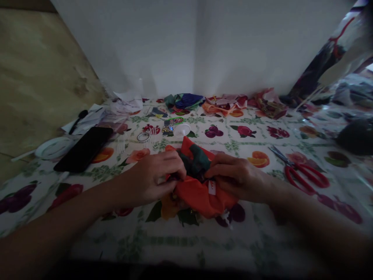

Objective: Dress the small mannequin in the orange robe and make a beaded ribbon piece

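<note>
An orange cloth (201, 196) with a small white tag lies bunched up near the middle of the table. Dark green fabric (196, 160) shows in its centre. My left hand (155, 173) pinches the left side of the orange cloth, thumb and fingers pressed together. On the right side, my right hand (237, 177) grips the cloth beside the green fabric and the tag, its fingertips partly hidden in the folds. Both hands rest low, close to the tabletop.
Red-handled scissors (303, 175) lie at the right, a black phone (84, 149) at the left. Farther back are a white funnel-shaped piece (182, 130), a roll of tape (143, 137) and crumpled fabrics (225, 104) along the white wall (175, 46).
</note>
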`<state>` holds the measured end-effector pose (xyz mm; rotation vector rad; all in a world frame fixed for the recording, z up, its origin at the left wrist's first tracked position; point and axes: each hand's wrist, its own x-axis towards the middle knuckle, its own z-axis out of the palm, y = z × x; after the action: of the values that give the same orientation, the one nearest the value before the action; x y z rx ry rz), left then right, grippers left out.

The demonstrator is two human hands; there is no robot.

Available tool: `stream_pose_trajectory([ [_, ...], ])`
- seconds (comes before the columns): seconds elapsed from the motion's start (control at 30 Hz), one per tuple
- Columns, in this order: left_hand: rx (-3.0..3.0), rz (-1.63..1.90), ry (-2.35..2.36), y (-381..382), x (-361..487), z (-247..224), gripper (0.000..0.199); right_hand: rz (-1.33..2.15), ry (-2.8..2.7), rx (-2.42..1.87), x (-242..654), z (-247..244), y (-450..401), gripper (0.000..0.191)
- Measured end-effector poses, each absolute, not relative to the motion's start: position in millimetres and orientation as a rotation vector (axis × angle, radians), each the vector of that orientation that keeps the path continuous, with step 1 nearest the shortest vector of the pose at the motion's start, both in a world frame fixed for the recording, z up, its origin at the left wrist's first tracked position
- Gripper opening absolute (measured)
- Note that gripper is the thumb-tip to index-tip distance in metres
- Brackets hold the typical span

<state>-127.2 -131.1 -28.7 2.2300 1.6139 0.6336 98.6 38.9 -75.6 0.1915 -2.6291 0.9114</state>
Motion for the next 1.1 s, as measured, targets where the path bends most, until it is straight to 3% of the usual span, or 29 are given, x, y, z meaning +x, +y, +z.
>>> stream_pose_trajectory([
  [0.2,2.097,0.202,1.538,-145.9,-132.9,-19.5,0.011,0.906,-2.646,0.159,98.5,-71.4,36.7,0.027],
  [0.43,2.461,0.781,1.548,-127.3,-104.6,-35.4,0.021,0.894,-2.623,0.199,98.3,-76.5,37.9,0.03],
  [0.63,2.701,0.851,1.544,-123.5,-93.3,-65.2,0.022,0.897,-2.64,0.186,99.3,-77.7,37.9,0.028],
  [0.97,2.761,0.827,1.522,-120.3,-93.3,-70.2,0.022,0.969,-2.657,0.04,101.1,-71.6,38.7,0.026],
  [1.1,2.784,0.855,1.501,-120.3,-94.0,-74.5,0.024,0.997,-2.661,0.046,100.5,-66.1,39.7,0.017],
])
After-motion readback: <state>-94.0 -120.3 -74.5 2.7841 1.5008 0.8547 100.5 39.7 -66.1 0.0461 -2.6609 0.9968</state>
